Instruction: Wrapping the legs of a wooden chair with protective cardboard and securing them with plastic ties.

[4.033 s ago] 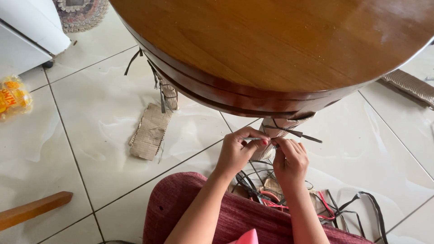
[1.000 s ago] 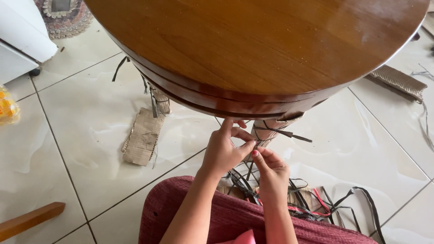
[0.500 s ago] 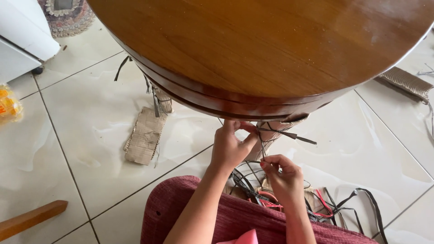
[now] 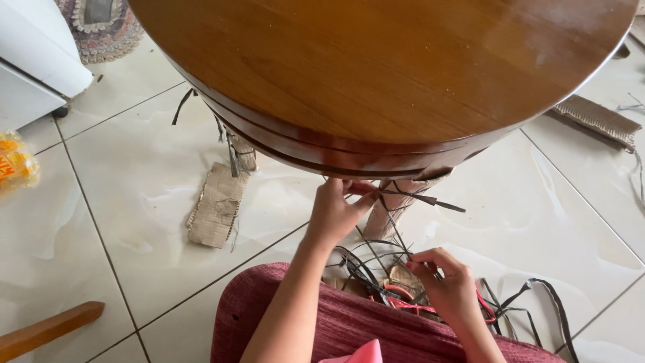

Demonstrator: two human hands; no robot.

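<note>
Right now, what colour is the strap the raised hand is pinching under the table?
Dark grey strap, pinched by the left hand; the head view shows it best.

A flat cardboard scrap (image 4: 216, 205) is seen on the tiled floor (image 4: 134, 195). A wooden stick (image 4: 47, 329) lies lower left; a yellow packet (image 4: 15, 165), possibly snacks, is cut off.

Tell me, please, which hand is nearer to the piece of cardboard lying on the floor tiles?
Left. The left hand is up at the wrapped table leg, to the right of the cardboard piece. The right hand is lower and farther right, among the dark straps.
</note>
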